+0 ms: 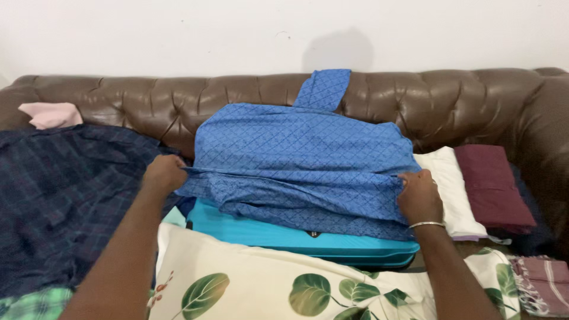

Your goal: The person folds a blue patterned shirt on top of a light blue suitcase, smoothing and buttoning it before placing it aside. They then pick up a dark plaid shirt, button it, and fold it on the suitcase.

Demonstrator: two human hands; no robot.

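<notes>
A blue shirt with a diamond pattern (299,154) lies spread over a turquoise hard suitcase (296,240) on a brown leather sofa. One sleeve (323,89) runs up over the sofa back. My left hand (164,173) grips the shirt's left edge at a fold. My right hand (419,197), with a metal bangle on the wrist, pinches the right edge of the same fold. Both hands hold the cloth at about the same height, above the suitcase.
A dark blue checked cloth (59,201) covers the sofa seat at left, with a pink cloth (50,114) behind it. At right lie folded white (453,189) and maroon (492,184) cloths. A cream leaf-print cloth (267,284) lies in front.
</notes>
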